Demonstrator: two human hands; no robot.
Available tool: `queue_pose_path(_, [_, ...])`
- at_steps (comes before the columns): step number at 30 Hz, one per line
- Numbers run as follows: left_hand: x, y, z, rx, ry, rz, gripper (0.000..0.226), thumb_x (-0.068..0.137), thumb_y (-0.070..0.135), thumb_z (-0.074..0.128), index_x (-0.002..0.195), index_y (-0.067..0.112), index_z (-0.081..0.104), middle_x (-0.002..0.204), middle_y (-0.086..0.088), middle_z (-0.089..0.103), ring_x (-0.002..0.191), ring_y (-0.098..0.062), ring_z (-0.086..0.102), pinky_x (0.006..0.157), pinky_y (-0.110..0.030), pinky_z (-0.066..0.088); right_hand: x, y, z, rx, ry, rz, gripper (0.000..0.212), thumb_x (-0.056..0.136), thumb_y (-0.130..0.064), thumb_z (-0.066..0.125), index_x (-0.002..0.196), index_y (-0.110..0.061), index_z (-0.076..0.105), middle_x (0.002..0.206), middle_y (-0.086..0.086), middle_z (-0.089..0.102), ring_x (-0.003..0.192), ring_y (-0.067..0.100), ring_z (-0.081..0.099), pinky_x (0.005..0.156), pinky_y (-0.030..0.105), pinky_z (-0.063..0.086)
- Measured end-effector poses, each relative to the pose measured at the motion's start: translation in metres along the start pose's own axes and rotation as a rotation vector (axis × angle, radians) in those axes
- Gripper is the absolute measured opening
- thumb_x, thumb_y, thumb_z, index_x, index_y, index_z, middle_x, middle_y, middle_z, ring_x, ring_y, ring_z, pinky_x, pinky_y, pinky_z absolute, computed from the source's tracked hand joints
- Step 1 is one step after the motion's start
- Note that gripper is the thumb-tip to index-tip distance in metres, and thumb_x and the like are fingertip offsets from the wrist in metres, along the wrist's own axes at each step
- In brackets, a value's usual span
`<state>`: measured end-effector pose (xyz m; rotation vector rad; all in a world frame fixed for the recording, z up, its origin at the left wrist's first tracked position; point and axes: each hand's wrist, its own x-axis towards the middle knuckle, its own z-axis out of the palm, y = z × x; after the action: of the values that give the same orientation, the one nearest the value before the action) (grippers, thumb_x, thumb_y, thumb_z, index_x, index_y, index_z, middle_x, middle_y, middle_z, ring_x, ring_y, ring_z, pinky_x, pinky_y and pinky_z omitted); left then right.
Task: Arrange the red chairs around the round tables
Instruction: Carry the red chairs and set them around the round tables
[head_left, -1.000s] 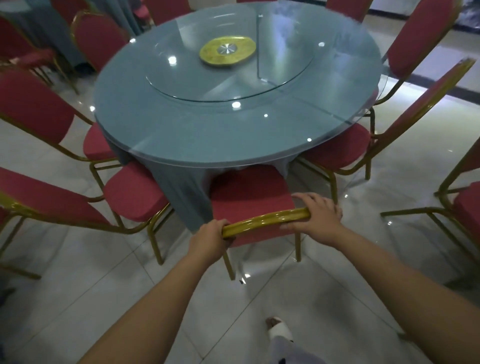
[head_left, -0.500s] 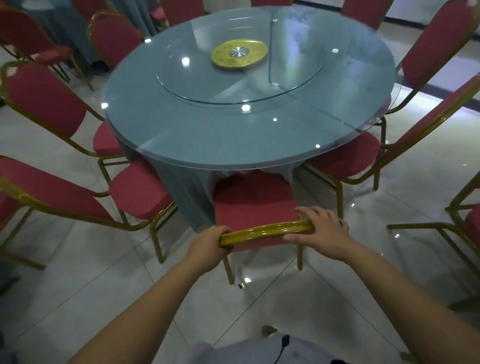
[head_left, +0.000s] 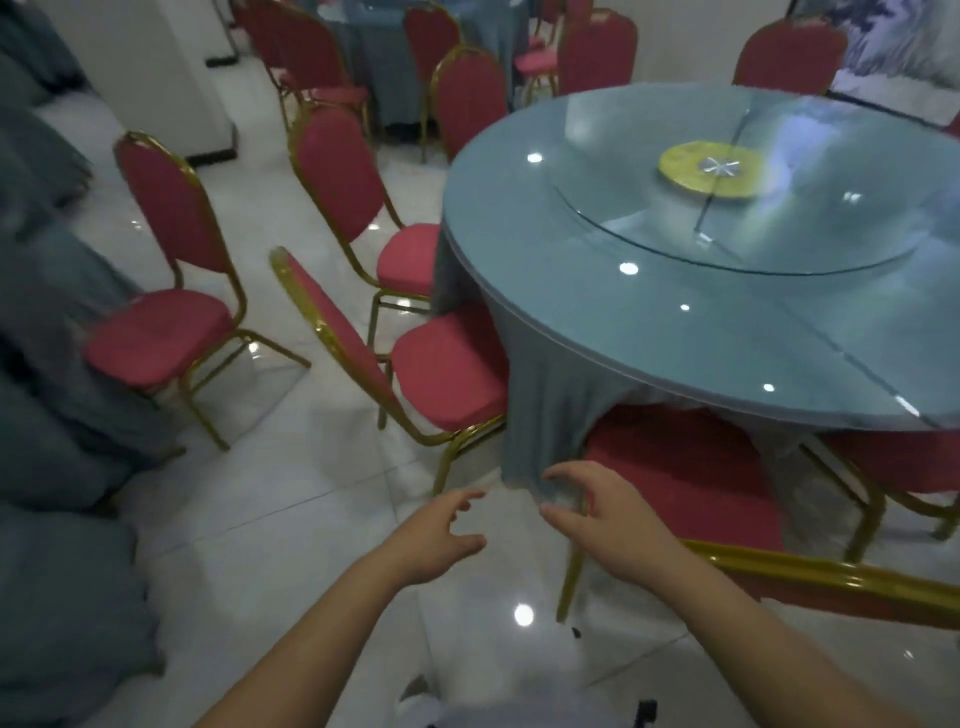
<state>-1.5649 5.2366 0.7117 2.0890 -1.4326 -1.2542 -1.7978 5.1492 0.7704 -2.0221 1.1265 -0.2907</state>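
Note:
A round table (head_left: 597, 312) with a grey-blue cloth and a glass top fills the right half of the head view. A red chair with a gold frame (head_left: 691, 483) is tucked under its near edge, its gold top rail running off to the lower right. My right hand (head_left: 597, 514) hovers open beside the hanging cloth corner, just left of that chair. My left hand (head_left: 441, 535) is open over the floor, holding nothing. Another red chair (head_left: 441, 374) stands at the table's left edge, a second (head_left: 363, 192) behind it, and a third (head_left: 161, 332) stands apart on the left.
A glass turntable with a yellow disc (head_left: 711, 169) sits mid-table. More red chairs (head_left: 467, 98) and another clothed table (head_left: 395, 57) stand at the back. Grey-blue fabric (head_left: 47, 364) is heaped along the left. A white pillar (head_left: 156, 67) rises at back left. The tiled floor is glossy.
Both hands have let go of the chair's gold top rail and now hang open. My view has swung left, so the table and that chair sit further right.

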Motion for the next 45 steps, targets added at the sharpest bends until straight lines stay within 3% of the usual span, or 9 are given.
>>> queue_pose_path(4, [-0.04,-0.079,-0.078,-0.125,0.081,-0.071,0.044,0.09,0.034,0.067,0.13,0.043,0.051,0.123,0.011,0.056,0.106,-0.005,0.056,0.083,-0.02,0.049,0.044,-0.068,0.064,0.128,-0.058,0.055,0.031,0.086,-0.041,0.071,0.114,-0.045,0.057,0.124,-0.017,0.059,0.112,0.005,0.057,0.095,0.025,0.043])
queue_pose_path(10, [-0.052,-0.159,-0.165,-0.206,0.165,-0.125,0.031,0.091,0.025,0.066,0.12,0.037,0.061,0.115,0.01,0.061,0.097,-0.007,0.064,0.08,-0.024,0.054,0.096,-0.125,0.133,0.214,-0.046,0.146,0.036,0.087,-0.038,0.071,0.122,-0.035,0.062,0.122,-0.018,0.06,0.117,0.001,0.053,0.097,0.027,0.042])
queue_pose_path(18, [0.012,-0.156,-0.234,-0.175,0.091,-0.03,0.027,0.093,0.018,0.063,0.117,0.031,0.064,0.112,0.006,0.062,0.094,-0.009,0.064,0.067,-0.01,0.049,0.156,-0.146,0.143,0.244,0.028,0.237,0.028,0.086,-0.035,0.071,0.114,-0.037,0.064,0.115,-0.017,0.064,0.11,0.004,0.058,0.096,0.034,0.051])
queue_pose_path(22, [0.028,-0.137,-0.248,-0.161,0.08,0.011,0.026,0.093,0.019,0.063,0.116,0.032,0.064,0.111,0.005,0.062,0.096,-0.009,0.063,0.08,-0.022,0.053,0.177,-0.165,0.137,0.24,0.071,0.23,0.02,0.087,-0.033,0.07,0.096,-0.049,0.063,0.109,-0.019,0.065,0.103,-0.001,0.059,0.088,0.026,0.048])
queue_pose_path(26, [0.034,-0.128,-0.238,-0.148,0.017,0.1,0.028,0.092,0.024,0.064,0.117,0.036,0.063,0.11,0.01,0.063,0.096,-0.005,0.063,0.083,-0.026,0.054,0.181,-0.176,0.132,0.193,0.076,0.212,0.031,0.089,-0.029,0.069,0.119,-0.027,0.065,0.116,-0.011,0.065,0.107,0.006,0.06,0.092,0.025,0.047])
queue_pose_path(30, [0.033,-0.12,-0.197,-0.13,-0.053,0.139,0.033,0.09,0.024,0.067,0.122,0.03,0.062,0.112,0.008,0.063,0.1,-0.007,0.061,0.09,-0.031,0.054,0.125,-0.166,0.116,0.166,0.168,0.263,0.028,0.088,-0.032,0.069,0.115,-0.036,0.062,0.116,-0.017,0.061,0.107,0.001,0.057,0.088,0.014,0.042])
queue_pose_path(35, [0.032,-0.079,-0.122,-0.039,-0.26,0.259,0.039,0.087,0.028,0.071,0.124,0.035,0.059,0.116,0.011,0.059,0.108,-0.007,0.055,0.087,-0.024,0.048,0.017,-0.118,0.092,0.106,0.281,0.499,0.039,0.09,-0.033,0.068,0.128,-0.024,0.061,0.126,-0.008,0.059,0.117,0.011,0.055,0.102,0.033,0.046])
queue_pose_path(40, [0.022,-0.014,-0.059,0.116,-0.403,0.37,0.057,0.085,0.035,0.071,0.137,0.039,0.049,0.129,0.015,0.047,0.122,-0.008,0.046,0.096,-0.026,0.042,-0.069,-0.078,0.053,0.073,0.5,0.594,0.041,0.089,-0.035,0.07,0.128,-0.026,0.06,0.125,-0.009,0.057,0.117,0.009,0.053,0.093,0.023,0.042])
queue_pose_path(45, [0.021,0.044,-0.013,0.165,-0.434,0.478,0.074,0.082,0.037,0.075,0.144,0.042,0.035,0.13,0.018,0.036,0.119,0.001,0.036,0.097,-0.017,0.032,-0.106,-0.017,-0.008,-0.224,0.5,0.665,0.076,0.079,-0.06,0.069,0.145,-0.036,0.041,0.155,-0.002,0.033,0.146,0.021,0.022,0.118,0.049,0.022])
